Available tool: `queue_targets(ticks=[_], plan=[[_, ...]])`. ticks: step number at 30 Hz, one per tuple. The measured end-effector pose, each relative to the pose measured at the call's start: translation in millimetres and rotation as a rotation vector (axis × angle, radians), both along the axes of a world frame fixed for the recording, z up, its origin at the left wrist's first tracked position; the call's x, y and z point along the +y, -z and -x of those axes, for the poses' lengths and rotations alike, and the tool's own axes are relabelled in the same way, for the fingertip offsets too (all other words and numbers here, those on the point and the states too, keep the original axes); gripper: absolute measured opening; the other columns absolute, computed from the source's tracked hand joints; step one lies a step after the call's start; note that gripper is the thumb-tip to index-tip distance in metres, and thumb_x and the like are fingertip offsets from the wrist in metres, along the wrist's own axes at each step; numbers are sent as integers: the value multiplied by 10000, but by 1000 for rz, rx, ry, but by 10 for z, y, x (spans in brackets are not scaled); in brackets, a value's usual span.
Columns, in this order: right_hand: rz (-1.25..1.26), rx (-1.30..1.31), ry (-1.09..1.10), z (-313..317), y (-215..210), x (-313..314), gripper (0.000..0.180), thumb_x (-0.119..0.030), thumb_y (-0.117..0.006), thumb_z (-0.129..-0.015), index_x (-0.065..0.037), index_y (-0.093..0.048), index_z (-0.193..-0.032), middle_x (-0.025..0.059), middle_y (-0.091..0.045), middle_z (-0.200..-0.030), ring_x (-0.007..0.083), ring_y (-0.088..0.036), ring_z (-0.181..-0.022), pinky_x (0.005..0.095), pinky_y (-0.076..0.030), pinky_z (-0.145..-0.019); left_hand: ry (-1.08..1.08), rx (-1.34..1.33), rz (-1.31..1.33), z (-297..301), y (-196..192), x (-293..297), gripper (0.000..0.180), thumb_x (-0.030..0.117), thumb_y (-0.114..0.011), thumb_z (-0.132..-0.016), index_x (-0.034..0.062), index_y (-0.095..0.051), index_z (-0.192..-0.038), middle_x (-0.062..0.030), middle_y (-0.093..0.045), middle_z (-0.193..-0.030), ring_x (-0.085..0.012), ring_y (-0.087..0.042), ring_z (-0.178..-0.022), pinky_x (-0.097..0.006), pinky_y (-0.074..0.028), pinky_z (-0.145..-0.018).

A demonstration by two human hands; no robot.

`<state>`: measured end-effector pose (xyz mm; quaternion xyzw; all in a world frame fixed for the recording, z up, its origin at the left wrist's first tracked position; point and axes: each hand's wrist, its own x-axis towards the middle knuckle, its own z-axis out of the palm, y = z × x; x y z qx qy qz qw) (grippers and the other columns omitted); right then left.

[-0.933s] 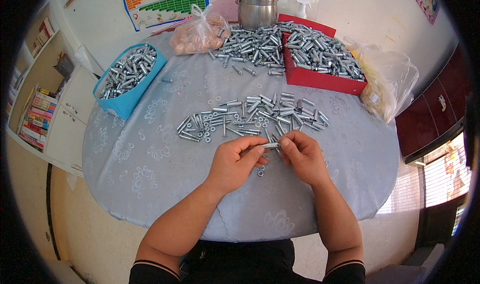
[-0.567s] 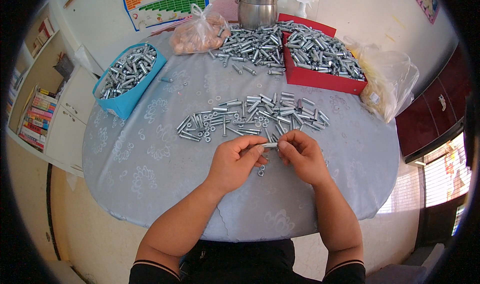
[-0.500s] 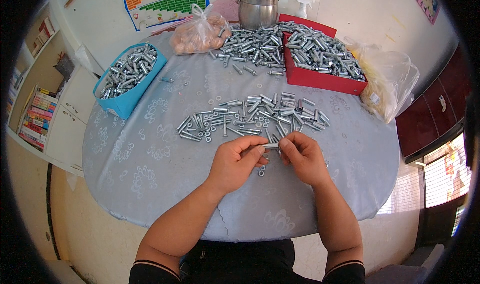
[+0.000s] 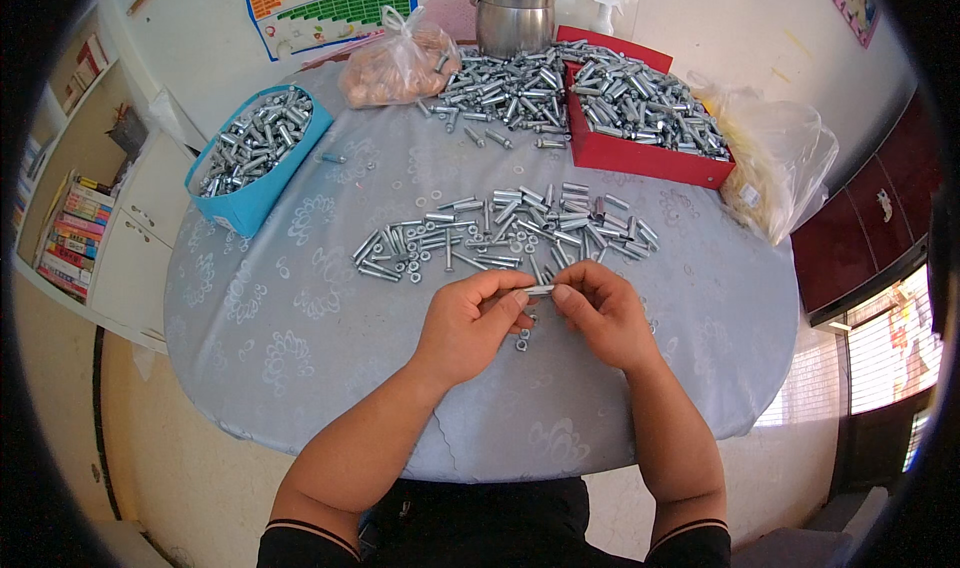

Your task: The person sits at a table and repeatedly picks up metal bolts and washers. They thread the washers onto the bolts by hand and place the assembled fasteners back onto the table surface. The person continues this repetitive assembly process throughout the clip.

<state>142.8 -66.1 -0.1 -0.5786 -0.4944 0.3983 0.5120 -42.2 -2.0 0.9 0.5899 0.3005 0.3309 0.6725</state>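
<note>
A silver bolt [image 4: 540, 290] is held level between my two hands above the near part of the table. My left hand [image 4: 472, 320] pinches its left end between thumb and fingers. At the right end, the thumb and fingers of my right hand [image 4: 600, 313] close on it; whether a nut or washer sits under these fingertips is hidden. Just beyond the hands lies a loose spread of bolts, sleeves, nuts and washers [image 4: 500, 228]. A couple of hex nuts [image 4: 522, 344] rest on the cloth between my wrists.
A blue bin [image 4: 230, 215] full of bolts stands at the left, a red box [image 4: 650, 166] heaped with bolts at the back right. Between them are a bolt pile [image 4: 510, 93], a tied plastic bag [image 4: 400, 68] and a steel pot [image 4: 516, 13]. Another plastic bag [image 4: 775, 173] sits far right.
My right thumb and fingers have shifted slightly to the left along the bolt. The left hand and the parts on the table look the same.
</note>
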Motion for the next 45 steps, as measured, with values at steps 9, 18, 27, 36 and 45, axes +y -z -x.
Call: queue_targets(ticks=[9,18,27,36,45], plan=[[24,-31,-10,11,14,3,214,-211,-629,-932,-10,-622,-860,-29,-541,-682,52,-471,-637,233,-393,-559,3,9,-4,4,-3,4,224,75,-545,-956,-14,-613,-1149,-76,-685,-958,-117,-659,-792,-248,-536,-709],[25,-45,15,31,-18,3,207,-202,-629,-930,-6,-620,-864,-11,-568,-708,67,-485,-653,247,-414,-579,18,-4,-3,-3,17,2,223,71,-546,-954,-23,-615,-1143,-77,-684,-943,-117,-655,-780,-247,-536,-699],[134,-97,-40,-64,21,-4,164,-165,-627,-928,-6,-609,-893,-12,-580,-749,68,-497,-669,240,-427,-601,5,8,-9,-1,-1,-10,229,77,-551,-954,-35,-620,-1141,-92,-687,-937,-136,-667,-779,-257,-548,-700],[86,-68,9,-44,-13,5,159,-165,-634,-925,-9,-614,-905,-6,-579,-745,64,-494,-677,231,-423,-618,-24,-16,-15,4,36,25,232,66,-545,-955,-39,-618,-1148,-121,-688,-954,-166,-684,-785,-274,-567,-685],[75,-50,47,-32,-30,2,227,-213,-599,-950,-3,-621,-868,2,-576,-701,69,-505,-670,235,-407,-593,-36,-21,2,-4,5,17,235,72,-554,-952,-37,-620,-1149,-128,-694,-949,-163,-685,-782,-269,-567,-678]])
